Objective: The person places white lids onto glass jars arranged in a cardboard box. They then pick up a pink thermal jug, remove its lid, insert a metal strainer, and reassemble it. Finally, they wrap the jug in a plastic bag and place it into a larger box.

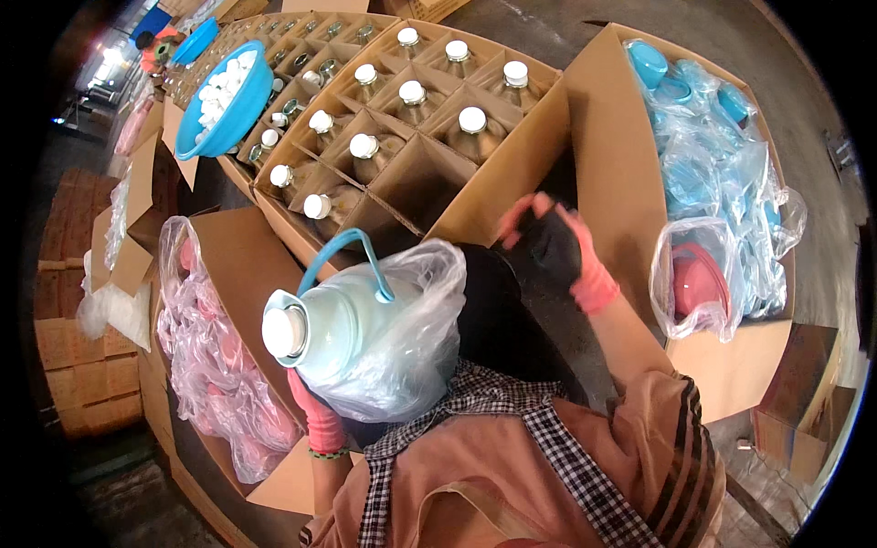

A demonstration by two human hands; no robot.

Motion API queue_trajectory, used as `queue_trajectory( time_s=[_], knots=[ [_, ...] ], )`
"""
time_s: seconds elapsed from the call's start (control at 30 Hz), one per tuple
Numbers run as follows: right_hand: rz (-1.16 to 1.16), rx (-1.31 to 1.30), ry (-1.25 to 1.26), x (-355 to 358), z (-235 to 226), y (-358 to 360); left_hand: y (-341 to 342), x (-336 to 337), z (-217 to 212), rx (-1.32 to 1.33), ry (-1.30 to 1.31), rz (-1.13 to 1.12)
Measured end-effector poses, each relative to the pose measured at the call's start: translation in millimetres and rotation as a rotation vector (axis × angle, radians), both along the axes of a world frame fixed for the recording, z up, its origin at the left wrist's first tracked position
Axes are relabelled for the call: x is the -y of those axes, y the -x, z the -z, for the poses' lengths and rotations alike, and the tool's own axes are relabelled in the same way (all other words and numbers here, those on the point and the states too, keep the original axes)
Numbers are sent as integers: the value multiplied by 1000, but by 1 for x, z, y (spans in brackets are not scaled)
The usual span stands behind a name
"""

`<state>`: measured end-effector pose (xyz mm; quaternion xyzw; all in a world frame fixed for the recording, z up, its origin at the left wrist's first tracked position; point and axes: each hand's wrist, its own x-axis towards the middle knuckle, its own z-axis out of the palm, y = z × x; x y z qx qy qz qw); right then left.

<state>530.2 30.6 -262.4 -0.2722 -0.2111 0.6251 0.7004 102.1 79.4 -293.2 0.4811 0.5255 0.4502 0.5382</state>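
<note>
My left hand (317,416), in a pink glove, grips from below a pale blue thermos flask (343,333) with a white stopper and a blue carrying handle. The flask lies tilted against my body, its lower half inside a clear plastic bag (411,338). My right hand (548,242), in a pink and black glove, reaches forward with its fingers spread beside the cardboard wall of the big divided box (512,173). It holds nothing I can see.
The divided box holds several silvery flask liners (472,131) with white stoppers. A blue bowl of white stoppers (226,96) sits at the back left. At the right, a box (731,361) holds bagged blue lids (708,155) and red lids (699,279). A box with pink bagged parts (206,365) stands left.
</note>
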Motion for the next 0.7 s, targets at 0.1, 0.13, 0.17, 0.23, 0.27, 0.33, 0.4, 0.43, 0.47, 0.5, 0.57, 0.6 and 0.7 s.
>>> queue_trajectory(
  time_s=[0.1,0.13,0.17,0.23,0.27,0.33,0.4,0.43,0.47,0.5,0.57,0.6,0.7],
  knots=[
    [218,1125,752,1,164,-55,-27,-3,-2,672,283,-47],
    [55,1377,805,11,209,-54,-36,-3,-7,691,285,3],
    [-128,1625,840,26,241,-43,-33,-8,-3,619,258,25],
    [-475,1586,954,34,266,-34,-13,-5,17,457,221,29],
    [-537,1583,976,39,279,-31,-9,-5,21,542,244,-1],
    [-597,1551,1016,49,299,-30,-13,0,15,417,189,38],
    [-585,1508,1047,57,312,-28,-18,5,5,423,191,26],
    [-572,1515,1047,58,316,-29,-24,6,3,456,195,5],
    [-546,1545,1031,60,315,-27,-29,9,0,488,201,-18],
    [-490,1611,994,57,316,-29,-32,11,-2,519,208,-38],
    [-374,1745,927,55,311,-32,-31,14,0,310,101,6],
    [-186,1733,898,52,308,-32,-33,14,2,286,80,-24],
    [297,1599,727,32,266,-33,-71,26,-21,-200,-289,-197]
  ],
)
